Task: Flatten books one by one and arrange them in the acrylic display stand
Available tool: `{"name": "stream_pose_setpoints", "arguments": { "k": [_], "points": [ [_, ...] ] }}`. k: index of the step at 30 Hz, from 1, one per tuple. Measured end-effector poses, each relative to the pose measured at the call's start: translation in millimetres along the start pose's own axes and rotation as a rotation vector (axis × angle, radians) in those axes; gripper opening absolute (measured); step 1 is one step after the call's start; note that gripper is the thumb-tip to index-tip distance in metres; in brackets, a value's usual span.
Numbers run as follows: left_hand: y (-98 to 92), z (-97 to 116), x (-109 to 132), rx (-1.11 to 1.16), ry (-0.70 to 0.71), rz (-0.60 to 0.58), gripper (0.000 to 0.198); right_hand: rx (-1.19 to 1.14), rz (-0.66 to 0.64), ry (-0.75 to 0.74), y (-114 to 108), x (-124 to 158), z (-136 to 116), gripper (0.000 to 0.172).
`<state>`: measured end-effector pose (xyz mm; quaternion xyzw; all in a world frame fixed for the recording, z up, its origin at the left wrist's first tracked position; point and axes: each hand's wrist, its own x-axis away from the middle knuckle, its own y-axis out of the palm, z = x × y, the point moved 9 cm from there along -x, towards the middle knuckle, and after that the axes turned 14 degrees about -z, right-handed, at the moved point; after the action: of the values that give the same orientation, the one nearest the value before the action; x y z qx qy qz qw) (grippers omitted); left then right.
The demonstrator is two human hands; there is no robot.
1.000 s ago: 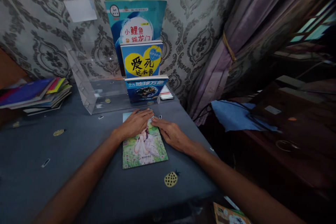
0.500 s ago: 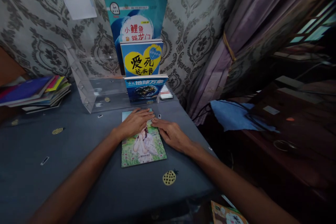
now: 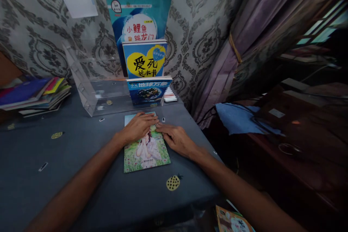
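A thin book (image 3: 148, 154) with a green meadow and a figure in white on its cover lies flat on the dark blue tablecloth. My left hand (image 3: 140, 125) rests palm down over its upper part, fingers outstretched and together. From the right, my right hand (image 3: 176, 137) touches the upper right part of the cover. Its index finger is stretched out near my left fingertips, while the other fingers bend beneath and are partly hidden. Behind the book stands a clear tiered rack (image 3: 88, 96). A blue book with a globe (image 3: 146, 92) sits in its front tier.
A yellow-heart book (image 3: 144, 59) and a teal book (image 3: 160, 7) stand in tiers behind. Several books (image 3: 35, 94) are piled at the left. Right of the table (image 3: 89, 195) are a tied curtain (image 3: 217, 69) and a blue cloth (image 3: 233, 119). Another book (image 3: 233, 221) shows below the front edge.
The whole view has shifted slightly, so everything appears a little further left. Both hands keep the same place on the book.
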<state>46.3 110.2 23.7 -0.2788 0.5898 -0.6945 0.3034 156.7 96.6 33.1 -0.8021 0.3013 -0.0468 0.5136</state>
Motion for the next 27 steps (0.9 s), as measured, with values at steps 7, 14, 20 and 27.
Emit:
{"name": "stream_pose_setpoints", "arguments": {
  "k": [7, 14, 20, 27],
  "points": [
    [-2.8, 4, 1, 0.025, 0.010, -0.006, 0.048, 0.004, -0.010, 0.024, -2, 1, -3, 0.044],
    [-0.1, 8, 4, 0.048, 0.042, -0.008, 0.046, -0.001, -0.013, 0.009, -2, 10, -10, 0.045],
    [2.5, 6, 5, 0.045, 0.037, 0.005, 0.047, -0.004, 0.008, -0.010, -2, 13, -13, 0.042],
    [0.5, 14, 9, 0.042, 0.073, 0.006, 0.046, -0.031, 0.015, 0.003, -2, 18, -13, 0.044]
  ]
}}
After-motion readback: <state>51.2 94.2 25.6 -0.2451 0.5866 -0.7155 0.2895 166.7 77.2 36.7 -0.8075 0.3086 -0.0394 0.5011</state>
